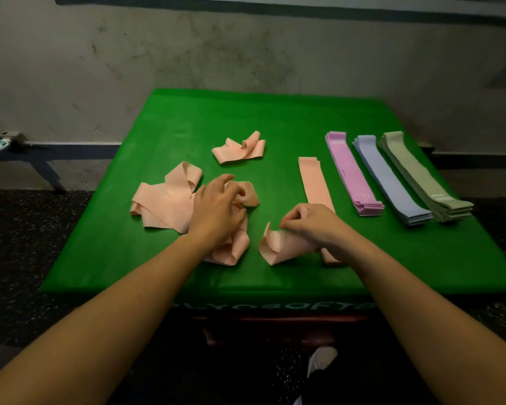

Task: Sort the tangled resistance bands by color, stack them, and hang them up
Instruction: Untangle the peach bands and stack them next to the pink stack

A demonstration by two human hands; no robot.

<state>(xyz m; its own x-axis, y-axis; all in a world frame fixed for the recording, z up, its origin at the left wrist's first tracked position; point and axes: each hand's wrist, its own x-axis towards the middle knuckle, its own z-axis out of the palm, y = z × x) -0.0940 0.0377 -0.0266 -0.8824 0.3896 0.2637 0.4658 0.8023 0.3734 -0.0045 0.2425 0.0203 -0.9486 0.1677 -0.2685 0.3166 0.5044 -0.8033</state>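
A person's two bare forearms reach up from the bottom of the frame over a green padded surface (pixel 275 118) set against a grey wall.

Left of centre lies a loose tangle of peach bands (pixel 164 200), its folds running under the left hand (pixel 216 211). That hand rests on the crumpled middle of the tangle with its fingers curled into the folds; the grip looks closed on a fold, though how firmly cannot be told. Above it, toward the middle of the frame, a smaller knot of peach bands (pixel 238 149) sits apart from the rest.

Just right of centre, the right hand (pixel 313 226) pinches one twisted peach band (pixel 278 244), thumb and fingertips together on its upper edge. Behind that hand a flat peach stack (pixel 314 182) runs away from the viewer. Further right, three neat stacks lie side by side: pink stack (pixel 352 173), blue stack (pixel 389 182) and green stack (pixel 421 176).

Only peach remains unsorted, and nothing is hung yet.

The likely trouble is in the pull. If the pinched band is looped through the tangle, drawing it free could tighten the knot or drag the whole pile across. The right wrist sits over the near end of the flat peach stack, so a careless sweep could skew it or nudge the pink stack beside it.
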